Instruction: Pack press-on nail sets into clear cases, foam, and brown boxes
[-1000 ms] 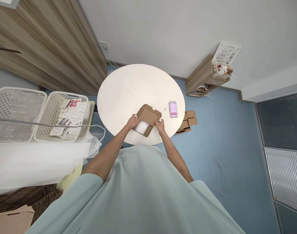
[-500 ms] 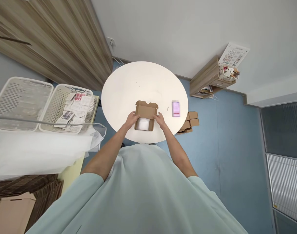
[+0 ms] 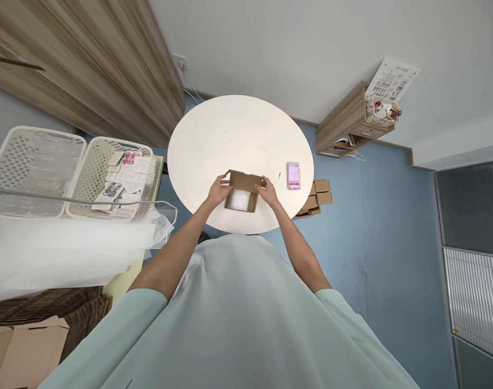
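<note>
A small brown cardboard box (image 3: 252,203) lies on the white oval table (image 3: 230,129) near its front edge. Its lid (image 3: 245,180) is raised at the far side, and something white (image 3: 240,200) fills the inside; its kind I cannot make out. My left hand (image 3: 219,190) grips the left side of the lid, fingers behind and thumb in front. On the right side, my right hand (image 3: 266,190) holds the lid in the same way. A pixelated pink-purple rectangle (image 3: 294,176) lies to the right of my right hand.
Stacked brown boxes (image 3: 317,197) sit beyond the table's right edge. To the left are a white basket (image 3: 78,186) with printed cards, another basket (image 3: 11,156) of clear plastic pieces, white sheeting (image 3: 68,251) and flattened cardboard (image 3: 31,346). A wooden cabinet (image 3: 343,121) stands at the back right.
The box lid has tipped from leaning back to a steeper angle over the box. Both hands have moved up along its sides to the flap corners.
</note>
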`<state>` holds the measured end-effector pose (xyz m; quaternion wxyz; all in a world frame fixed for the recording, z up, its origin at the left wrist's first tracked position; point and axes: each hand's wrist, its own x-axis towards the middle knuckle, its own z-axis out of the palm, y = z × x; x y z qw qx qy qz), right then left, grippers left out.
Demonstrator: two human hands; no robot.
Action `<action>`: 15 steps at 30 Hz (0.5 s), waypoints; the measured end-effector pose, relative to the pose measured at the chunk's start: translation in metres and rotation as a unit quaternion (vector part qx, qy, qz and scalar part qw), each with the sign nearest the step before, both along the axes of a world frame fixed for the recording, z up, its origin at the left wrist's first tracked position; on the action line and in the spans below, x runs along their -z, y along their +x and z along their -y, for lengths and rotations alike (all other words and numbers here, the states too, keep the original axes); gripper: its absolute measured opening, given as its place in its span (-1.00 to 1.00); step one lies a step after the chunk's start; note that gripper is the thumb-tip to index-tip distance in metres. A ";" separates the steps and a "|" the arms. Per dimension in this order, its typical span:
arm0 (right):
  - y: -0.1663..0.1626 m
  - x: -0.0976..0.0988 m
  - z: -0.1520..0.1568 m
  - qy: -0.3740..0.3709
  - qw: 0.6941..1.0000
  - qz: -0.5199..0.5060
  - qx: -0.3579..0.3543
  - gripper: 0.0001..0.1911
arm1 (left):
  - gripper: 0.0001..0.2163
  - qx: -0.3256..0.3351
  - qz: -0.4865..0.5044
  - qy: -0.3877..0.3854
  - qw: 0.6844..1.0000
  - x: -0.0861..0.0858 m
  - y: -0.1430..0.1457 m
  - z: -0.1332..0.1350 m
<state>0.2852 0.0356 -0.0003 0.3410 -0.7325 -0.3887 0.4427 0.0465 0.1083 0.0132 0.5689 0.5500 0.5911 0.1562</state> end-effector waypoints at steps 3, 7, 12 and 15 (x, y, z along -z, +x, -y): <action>-0.004 -0.008 0.005 -0.008 1.000 -0.003 -0.003 -0.28 | -0.25 0.046 -0.002 0.027 0.999 -0.005 -0.003 0.003; -0.016 -0.012 0.027 -0.001 1.000 0.022 -0.007 -0.34 | -0.36 0.066 -0.002 0.046 0.997 -0.004 -0.010 0.020; -0.036 -0.008 0.069 0.000 0.996 0.078 -0.036 -0.32 | -0.45 0.067 -0.012 0.053 0.996 0.008 -0.022 0.055; -0.046 -0.004 0.087 0.009 0.994 0.093 -0.057 -0.30 | -0.44 0.086 -0.026 0.055 0.994 0.016 -0.029 0.073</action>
